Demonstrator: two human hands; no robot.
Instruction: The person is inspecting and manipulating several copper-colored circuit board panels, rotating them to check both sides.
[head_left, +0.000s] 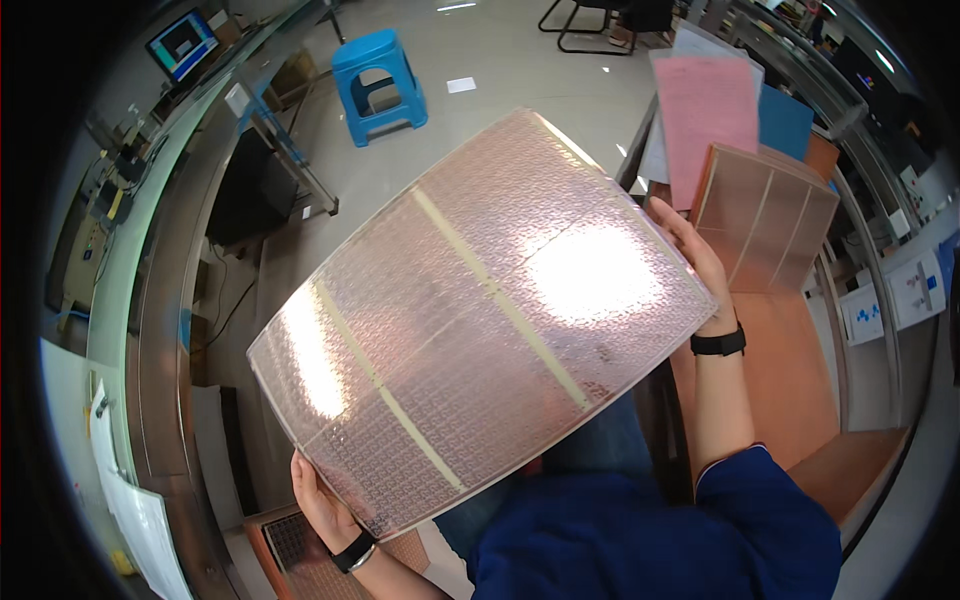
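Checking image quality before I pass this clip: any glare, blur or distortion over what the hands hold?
Head view: two bright glare patches wash out the patterned sheet, strongest near the right hand; fisheye bends the bench edges toward the rim; left hand and sheet look sharp.

Left hand (322, 503) gripping low, right hand (700, 262) raised, fingers curled (both wrists banded)
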